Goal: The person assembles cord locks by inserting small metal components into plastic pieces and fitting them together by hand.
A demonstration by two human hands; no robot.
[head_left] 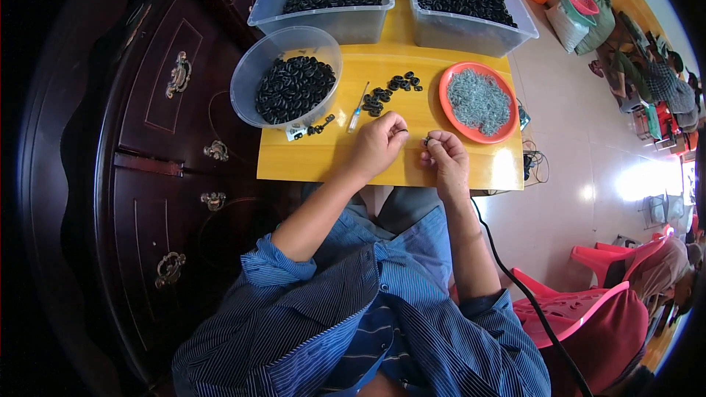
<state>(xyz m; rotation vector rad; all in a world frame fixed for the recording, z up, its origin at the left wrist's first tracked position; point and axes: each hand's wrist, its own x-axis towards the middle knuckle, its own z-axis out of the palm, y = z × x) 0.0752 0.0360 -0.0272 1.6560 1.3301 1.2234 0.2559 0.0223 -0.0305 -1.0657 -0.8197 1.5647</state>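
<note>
Above the front half of the yellow table, my left hand is closed in a pinch, with a tiny dark bit showing at its fingertips. My right hand, just beside it, pinches a small black piece between thumb and fingers. Past my left hand lies a loose group of black oval pieces. A thin screwdriver with a clear handle rests to their left. Beyond my right hand, a round orange-red plate holds a heap of small silvery metal parts.
A round clear tub of black pieces stands on the table's left side. Two large clear bins of black pieces sit at the back. Dark drawers flank the left; pink chairs and seated people are on the right. A black cable hangs nearby.
</note>
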